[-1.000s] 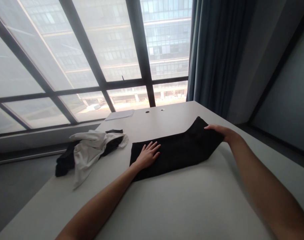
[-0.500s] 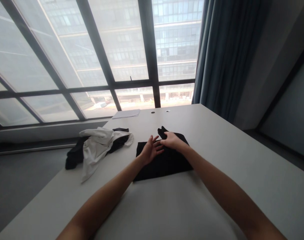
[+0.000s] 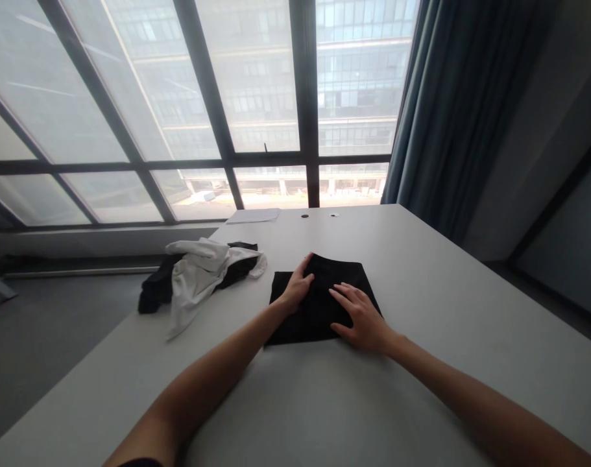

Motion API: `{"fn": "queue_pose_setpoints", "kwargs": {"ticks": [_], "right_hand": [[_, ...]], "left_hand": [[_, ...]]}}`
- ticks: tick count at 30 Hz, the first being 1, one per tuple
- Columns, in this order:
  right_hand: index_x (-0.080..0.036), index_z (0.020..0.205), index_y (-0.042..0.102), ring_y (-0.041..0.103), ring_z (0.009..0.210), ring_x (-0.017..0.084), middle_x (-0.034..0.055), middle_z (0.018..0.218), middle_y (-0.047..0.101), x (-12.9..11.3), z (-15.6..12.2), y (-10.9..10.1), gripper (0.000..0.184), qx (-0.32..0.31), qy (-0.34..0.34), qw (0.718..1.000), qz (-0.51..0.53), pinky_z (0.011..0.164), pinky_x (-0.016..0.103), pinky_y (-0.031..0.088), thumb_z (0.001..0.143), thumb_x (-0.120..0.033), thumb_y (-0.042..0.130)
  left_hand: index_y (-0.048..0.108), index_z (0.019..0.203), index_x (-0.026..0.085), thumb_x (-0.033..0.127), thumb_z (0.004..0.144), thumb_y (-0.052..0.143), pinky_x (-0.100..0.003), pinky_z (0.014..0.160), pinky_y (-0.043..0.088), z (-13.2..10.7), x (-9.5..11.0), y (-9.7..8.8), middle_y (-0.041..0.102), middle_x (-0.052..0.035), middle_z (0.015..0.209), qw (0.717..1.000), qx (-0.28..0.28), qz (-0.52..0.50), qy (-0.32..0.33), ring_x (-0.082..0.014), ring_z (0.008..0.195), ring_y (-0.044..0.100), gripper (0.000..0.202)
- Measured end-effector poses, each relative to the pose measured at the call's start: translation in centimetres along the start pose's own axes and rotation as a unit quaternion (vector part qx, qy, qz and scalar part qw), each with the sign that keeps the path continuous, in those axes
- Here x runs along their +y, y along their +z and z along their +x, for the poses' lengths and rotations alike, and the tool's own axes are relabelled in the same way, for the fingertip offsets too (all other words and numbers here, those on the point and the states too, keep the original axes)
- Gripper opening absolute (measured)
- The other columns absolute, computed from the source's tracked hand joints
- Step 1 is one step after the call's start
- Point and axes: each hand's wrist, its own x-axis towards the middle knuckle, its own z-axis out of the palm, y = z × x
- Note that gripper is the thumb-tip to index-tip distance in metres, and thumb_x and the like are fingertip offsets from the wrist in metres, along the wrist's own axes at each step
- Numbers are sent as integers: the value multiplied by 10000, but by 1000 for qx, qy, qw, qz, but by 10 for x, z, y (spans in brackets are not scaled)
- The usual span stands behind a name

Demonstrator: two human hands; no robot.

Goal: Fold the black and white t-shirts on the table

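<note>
A folded black garment (image 3: 314, 321) lies on the white table in front of me; its kind does not show. My left hand (image 3: 298, 287) grips the left edge of its upper flap, thumb on the near face and the other fingers partly hidden by the cloth. That flap rises to a peak at the left hand. On the right side of the same garment rests my right hand (image 3: 363, 319), palm down with fingers spread.
Left on the table (image 3: 470, 324), a crumpled white garment (image 3: 198, 266) lies over dark cloth (image 3: 155, 285). Papers (image 3: 253, 216) lie at the far edge, near two small round holes. Beyond stand a window and a blue curtain (image 3: 436, 117).
My left hand has closed on the flap's edge. My right hand has let go of the bunched upper part and come nearer, now flat on the cloth. The flap is spread wider.
</note>
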Motion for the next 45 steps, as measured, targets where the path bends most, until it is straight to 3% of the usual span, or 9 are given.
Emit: {"fn": "queue_pose_setpoints", "kwargs": {"ticks": [3, 8, 15, 25, 30, 34, 38, 40, 45], "right_hand": [[-248, 1561, 296, 236, 1479, 316, 104, 1584, 347, 11, -19, -4, 787, 15, 2, 998, -66, 1194, 558, 228, 849, -279, 629], [-216, 1567, 274, 308, 1452, 264, 95, 1585, 344, 21, -28, 2, 858, 56, 35, 996, -67, 1194, 485, 293, 757, -47, 498], [-168, 1475, 458, 371, 1419, 261, 109, 1557, 397, 24, -35, 17, 797, 20, 29, 996, -82, 1187, 466, 331, 701, 24, 449], [-177, 1439, 523, 380, 1425, 268, 114, 1539, 432, 25, -38, 7, 679, -12, -31, 986, -163, 1176, 475, 340, 812, 52, 396], [-168, 1461, 494, 351, 1445, 268, 121, 1568, 379, 29, -39, 9, 683, -41, -57, 981, -183, 1177, 477, 336, 828, 64, 384], [-197, 1471, 486, 345, 1448, 271, 111, 1565, 381, 30, -39, 10, 706, -38, -59, 983, -168, 1176, 484, 341, 819, 62, 403], [-226, 1480, 475, 330, 1456, 271, 89, 1571, 372, 31, -39, 9, 723, -41, -63, 984, -158, 1172, 489, 347, 819, 59, 403], [-231, 1485, 466, 316, 1462, 268, 82, 1574, 368, 32, -39, 8, 736, -48, -65, 984, -157, 1172, 490, 347, 813, 63, 397], [-257, 1489, 458, 324, 1459, 261, 65, 1563, 389, 32, -39, 3, 785, -66, -69, 985, -146, 1172, 499, 340, 773, 63, 421]], "left_hand": [[514, 1454, 270, 106, 821, 601, -358, 1059, 468, 9, 27, -7, 569, -53, 1422, 1000, -6, 13, 17, -246, 1262, 563, 660], [459, 1490, 277, 66, 823, 614, -301, 777, 601, 12, 54, -38, 699, -67, 1187, 997, 17, -48, -58, -188, 871, 708, 716], [443, 1494, 295, 39, 830, 654, -256, 659, 614, -24, 12, -87, 713, -79, 1110, 979, 38, -107, -170, -160, 752, 717, 742], [395, 1520, 279, 43, 832, 652, -274, 750, 608, -29, 5, -92, 678, -104, 1217, 977, 16, -120, -177, -177, 846, 726, 771], [420, 1503, 244, 221, 823, 757, -379, 967, 537, -29, 13, -102, 545, -150, 1399, 991, 6, 35, -132, -271, 1131, 647, 760], [491, 1463, 220, 283, 777, 791, -485, 1184, 287, -43, 32, -88, 367, -134, 1549, 957, 35, 286, 38, -364, 1394, 396, 752], [570, 1403, 287, 356, 949, 573, -454, 1236, 119, -67, 34, -59, 469, -55, 1509, 907, -145, 367, 148, -286, 1459, 314, 460], [532, 1434, 298, 387, 970, 537, -477, 1229, 62, -73, 23, -56, 438, -49, 1538, 880, -206, 402, 146, -282, 1485, 264, 472], [451, 1489, 255, 515, 942, 549, -487, 1211, -11, -72, -3, -78, 267, -84, 1615, 842, -218, 486, 85, -298, 1517, 140, 613]]}}
